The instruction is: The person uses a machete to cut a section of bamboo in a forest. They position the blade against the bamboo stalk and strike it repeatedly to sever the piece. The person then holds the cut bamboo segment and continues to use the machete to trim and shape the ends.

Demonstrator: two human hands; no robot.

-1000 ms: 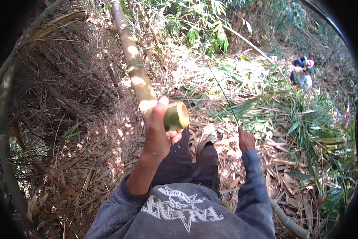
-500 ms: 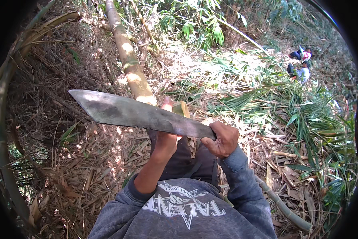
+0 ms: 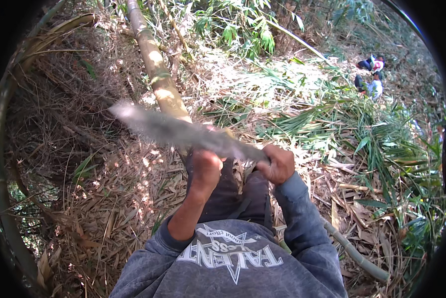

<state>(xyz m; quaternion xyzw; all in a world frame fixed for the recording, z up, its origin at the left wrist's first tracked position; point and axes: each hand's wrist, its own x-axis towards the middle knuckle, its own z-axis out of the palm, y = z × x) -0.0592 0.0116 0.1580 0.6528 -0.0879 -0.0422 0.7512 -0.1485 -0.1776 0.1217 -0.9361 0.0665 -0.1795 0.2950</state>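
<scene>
The right hand (image 3: pixel 278 164) clenches a blurred machete (image 3: pixel 180 132); behind the machete, the left hand (image 3: pixel 206 168) grips mostly hidden bamboo (image 3: pixel 228 132).

The blade (image 3: pixel 171 128) is extending left from the right grip (image 3: pixel 278 164), over the left grip (image 3: pixel 206 168); a pole (image 3: pixel 156 69) is running beyond, leaves (image 3: pixel 327 121) lying right.

Ground (image 3: pixel 101 213): dry leaf litter. Cut green fronds (image 3: pixel 322 121) heaped toward its right edge. Two people (image 3: pixel 375 88) near its far right corner, small, one in a pale top. Green stem (image 3: pixel 357 254) lying at near right. Leafy green shoots (image 3: pixel 233 32) along far edge, thin pale pole (image 3: pixel 297 39) slanting beside them. Brown dry brush (image 3: pixel 54 119), left side.
</scene>
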